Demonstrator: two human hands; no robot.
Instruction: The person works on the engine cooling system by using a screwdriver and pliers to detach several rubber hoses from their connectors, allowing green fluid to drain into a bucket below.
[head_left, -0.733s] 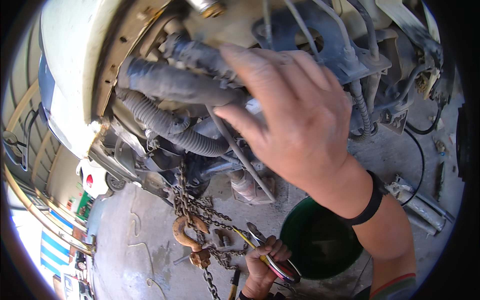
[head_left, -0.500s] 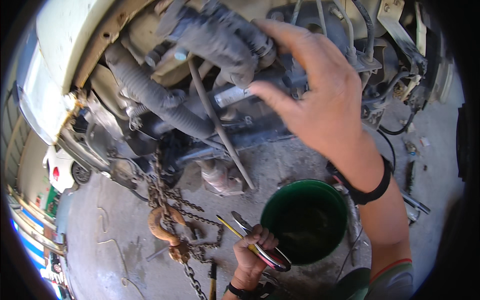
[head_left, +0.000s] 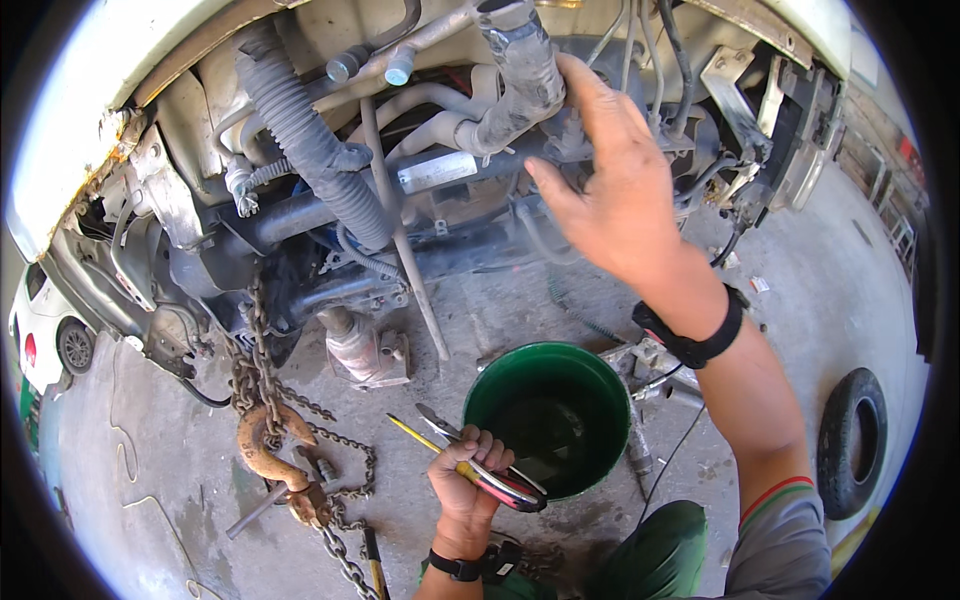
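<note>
My right hand [head_left: 625, 190] is open, thumb and fingers apart, beside a dark elbow-shaped rubber hose [head_left: 520, 90]. Its fingertips overlap the hose's right edge; whether they touch it I cannot tell. The hose's top end is open, and its lower bend meets a lighter pipe [head_left: 435, 132]. Low in the middle, my left hand [head_left: 468, 475] is closed around red-and-black-handled pliers [head_left: 515, 488] and a thin yellow screwdriver [head_left: 415, 434]. Both tools point up and left, next to a green bucket [head_left: 480, 400] with dark liquid in it.
A ribbed hose [head_left: 310, 140] hangs at the left of the vehicle's underside. A thin bar [head_left: 415, 270] leans down to the floor near a dusty jack [head_left: 362, 352]. A rusty hook [head_left: 265, 445] on a chain [head_left: 258, 320] hangs left. A tyre [head_left: 853, 443] lies at the right.
The view has shifted, bringing the tyre into sight. The dark hose, blurred and tilted before, now appears more upright. My right hand stays open beside it; my left still grips the tools.
</note>
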